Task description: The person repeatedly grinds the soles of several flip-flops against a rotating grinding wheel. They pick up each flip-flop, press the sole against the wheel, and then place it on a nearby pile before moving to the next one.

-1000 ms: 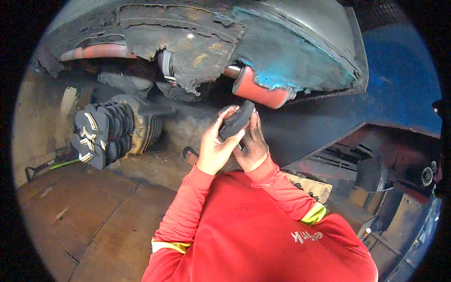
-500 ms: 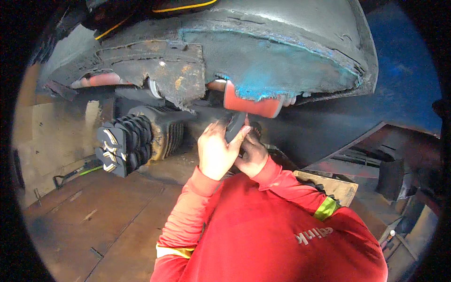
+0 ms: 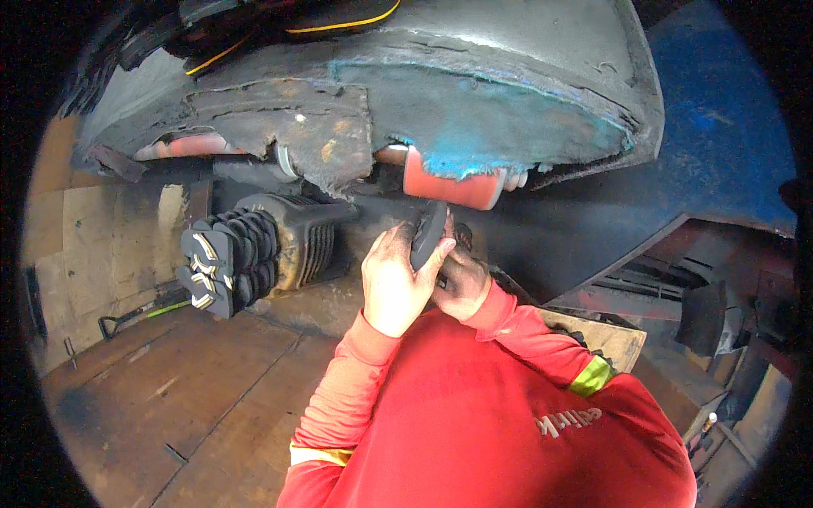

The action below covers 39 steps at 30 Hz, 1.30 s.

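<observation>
A dark flip-flop sole (image 3: 430,237) stands edge-up between my two hands, just under a red sanding belt (image 3: 453,184) that shows below the hood; I cannot tell whether they touch. My left hand (image 3: 396,279) is closed round its near left side, thumb laid across the sole. On the other side, my right hand (image 3: 461,284), dark with dust, is closed on it too, its fingers partly hidden. The dusty grey hood (image 3: 508,102), with ragged blue-tinged sheeting, hangs over the belt.
Strapped dark flip-flops (image 3: 229,262) are stacked at the left beside a ribbed, dusty motor housing (image 3: 313,241). A wooden box (image 3: 614,343) with dark pieces stands right of my body. Several dark soles with yellow edging (image 3: 343,21) lie atop the hood. A blue panel (image 3: 720,110) rises at the right.
The sole has turned slightly in my hands, showing more of its broad dark side. Both hands keep their hold, and the whole view has shifted a little.
</observation>
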Motion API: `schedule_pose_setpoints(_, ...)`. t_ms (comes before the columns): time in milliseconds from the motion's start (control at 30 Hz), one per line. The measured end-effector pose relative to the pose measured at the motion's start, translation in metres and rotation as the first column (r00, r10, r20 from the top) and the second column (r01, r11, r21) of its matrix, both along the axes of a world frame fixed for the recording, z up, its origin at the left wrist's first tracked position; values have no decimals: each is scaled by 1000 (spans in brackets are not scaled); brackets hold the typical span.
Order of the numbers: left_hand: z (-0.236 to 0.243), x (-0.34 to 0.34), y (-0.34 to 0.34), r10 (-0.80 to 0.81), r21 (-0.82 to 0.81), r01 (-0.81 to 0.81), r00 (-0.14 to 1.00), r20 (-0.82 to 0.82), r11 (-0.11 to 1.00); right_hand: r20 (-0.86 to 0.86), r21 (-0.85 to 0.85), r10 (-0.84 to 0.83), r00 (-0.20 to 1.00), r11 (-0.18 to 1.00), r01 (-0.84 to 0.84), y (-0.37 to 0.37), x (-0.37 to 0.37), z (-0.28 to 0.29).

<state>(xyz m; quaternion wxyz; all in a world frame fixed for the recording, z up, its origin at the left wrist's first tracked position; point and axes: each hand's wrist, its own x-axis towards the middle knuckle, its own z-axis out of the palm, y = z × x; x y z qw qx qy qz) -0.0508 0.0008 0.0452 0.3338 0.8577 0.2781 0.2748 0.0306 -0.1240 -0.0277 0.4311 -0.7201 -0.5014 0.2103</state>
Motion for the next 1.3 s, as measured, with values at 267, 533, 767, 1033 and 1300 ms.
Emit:
schedule_pose_setpoints(267,-23,24,5,12,-164,-31,993,-118,986,-116,17,-11,993,1000,13,4,17,-6)
schedule_pose_setpoints(533,6,-19,-16,37,-320,-23,999,37,947,399,8,-102,911,994,108,0,-11,-16)
schedule_pose_setpoints(767,14,-13,-1,-70,-128,59,994,-80,990,382,26,-84,920,996,80,11,-17,-15)
schedule_pose_setpoints(1033,-7,17,10,-119,-84,108,984,-136,991,148,-29,-109,983,993,114,7,-7,-9)
schedule_pose_setpoints(1300,-1,6,0,-74,-148,64,995,-63,987,109,0,-28,994,1000,28,-3,-1,-2)
